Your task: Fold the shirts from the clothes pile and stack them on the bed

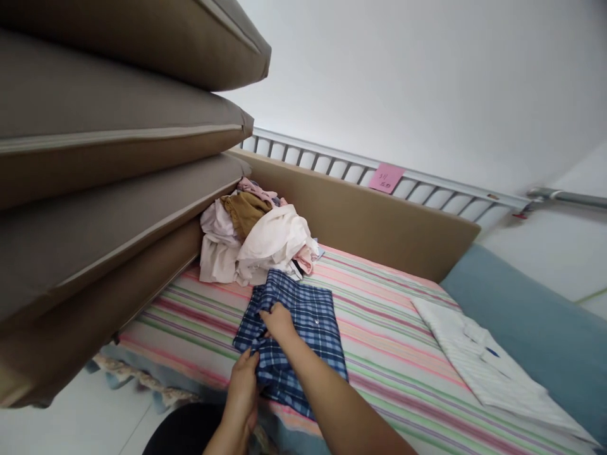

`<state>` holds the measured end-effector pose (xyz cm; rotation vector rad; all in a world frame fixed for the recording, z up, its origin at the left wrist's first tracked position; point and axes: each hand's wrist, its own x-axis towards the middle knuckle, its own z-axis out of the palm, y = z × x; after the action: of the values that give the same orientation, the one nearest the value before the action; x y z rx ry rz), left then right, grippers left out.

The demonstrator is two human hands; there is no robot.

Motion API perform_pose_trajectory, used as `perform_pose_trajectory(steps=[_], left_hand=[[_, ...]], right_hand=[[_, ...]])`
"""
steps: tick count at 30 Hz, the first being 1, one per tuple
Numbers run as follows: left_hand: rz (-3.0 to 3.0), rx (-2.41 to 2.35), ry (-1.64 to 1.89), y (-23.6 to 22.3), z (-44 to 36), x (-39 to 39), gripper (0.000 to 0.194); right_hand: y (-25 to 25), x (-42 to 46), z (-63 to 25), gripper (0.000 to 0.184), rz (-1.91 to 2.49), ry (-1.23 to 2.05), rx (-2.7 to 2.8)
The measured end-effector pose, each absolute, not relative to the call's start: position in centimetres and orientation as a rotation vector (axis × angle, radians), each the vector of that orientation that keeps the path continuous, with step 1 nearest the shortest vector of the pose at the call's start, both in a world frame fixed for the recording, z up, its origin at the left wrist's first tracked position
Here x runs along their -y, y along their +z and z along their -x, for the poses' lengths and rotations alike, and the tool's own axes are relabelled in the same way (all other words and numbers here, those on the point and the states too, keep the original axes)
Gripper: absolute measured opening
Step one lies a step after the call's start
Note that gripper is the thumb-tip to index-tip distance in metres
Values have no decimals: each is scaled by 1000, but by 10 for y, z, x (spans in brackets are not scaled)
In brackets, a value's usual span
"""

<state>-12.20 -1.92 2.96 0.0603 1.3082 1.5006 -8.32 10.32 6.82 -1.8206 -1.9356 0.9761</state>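
A blue plaid shirt point(308, 316) lies partly folded on the striped bedsheet point(379, 328) in front of me. My left hand point(244, 382) is closed on the shirt's near left edge. My right hand point(279, 321) pinches the cloth farther up on the left part of the shirt. Between the two hands the fabric is bunched, and the fingertips of my left hand are partly hidden by it.
A heap of clothes point(270, 237) sits just beyond the shirt. Large stacked cushions point(118, 208) overhang the left side. A folded white striped shirt point(493, 360) rests at right, near a blue-grey padded board point(531, 316). A tan board point(351, 212) and radiator point(327, 165) line the wall.
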Motion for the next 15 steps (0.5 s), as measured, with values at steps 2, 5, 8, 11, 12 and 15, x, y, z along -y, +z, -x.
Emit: perform_pose_trajectory(steps=[2, 5, 8, 11, 12, 15], left_hand=[[-12, -1232, 1504, 31, 126, 21, 33], [-109, -1221, 1466, 30, 134, 25, 23], [-305, -1467, 1392, 26, 149, 31, 26], [-663, -1846, 1388, 28, 168, 34, 42], [-784, -1949, 1393, 31, 174, 32, 48], [-997, -2150, 1269, 46, 186, 11, 60]], right_hand=[[69, -97, 90, 34, 1753, 1092, 1980], [79, -87, 87, 30, 1639, 1183, 2031], [93, -82, 51, 23, 1448, 1061, 2022], [98, -84, -15, 24, 1382, 815, 1887], [96, -86, -40, 25, 1442, 774, 1813], [79, -89, -101, 33, 1709, 842, 1522]])
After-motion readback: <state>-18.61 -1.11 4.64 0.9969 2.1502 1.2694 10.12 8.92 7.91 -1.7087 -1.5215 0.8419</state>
